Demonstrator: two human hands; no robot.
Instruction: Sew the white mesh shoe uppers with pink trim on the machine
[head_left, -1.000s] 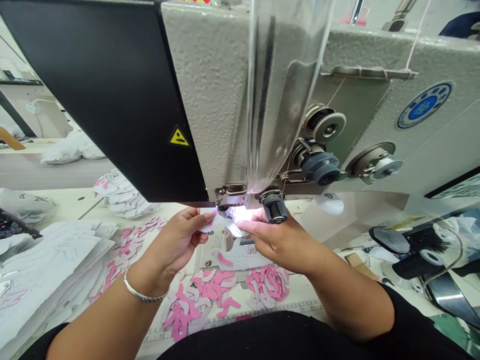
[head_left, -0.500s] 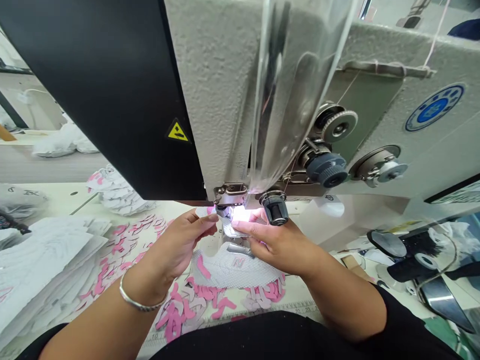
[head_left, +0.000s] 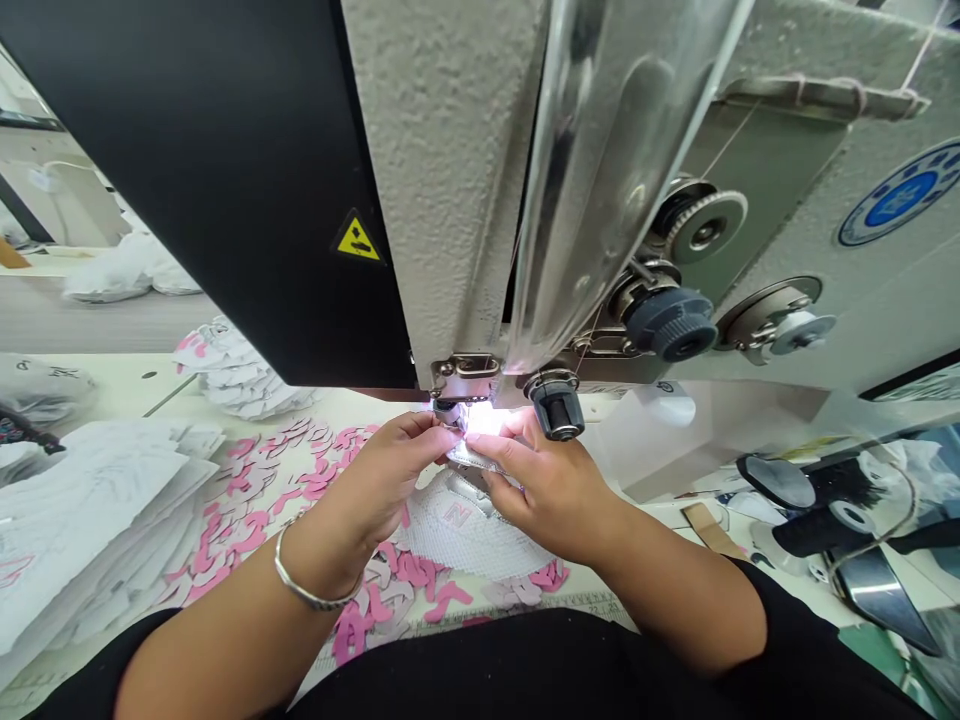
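A white textured shoe upper (head_left: 442, 538) with a pink N hangs below the lit needle area of a sewing machine (head_left: 442, 180). At its top edge, close beside the presser foot (head_left: 448, 412), my left hand (head_left: 394, 470) pinches the material between thumb and fingers. My right hand (head_left: 551, 485) holds the upper from the right, index finger pressed flat near the needle and the other fingers curled round the edge. Glare and my fingers hide the needle point and the seam. A silver bangle (head_left: 311, 590) circles my left wrist.
Pink and white cut pieces (head_left: 255, 510) lie scattered on the table. Stacked white panels (head_left: 105, 540) stand at left, and another pile (head_left: 247, 375) behind. A ruler strip (head_left: 592, 605) runs along the front edge. Black thread spools (head_left: 817, 530) sit at right.
My left hand has moved right, closer to the needle and my right hand. The shoe upper has turned and shifted left, its lower part now partly behind my left hand.
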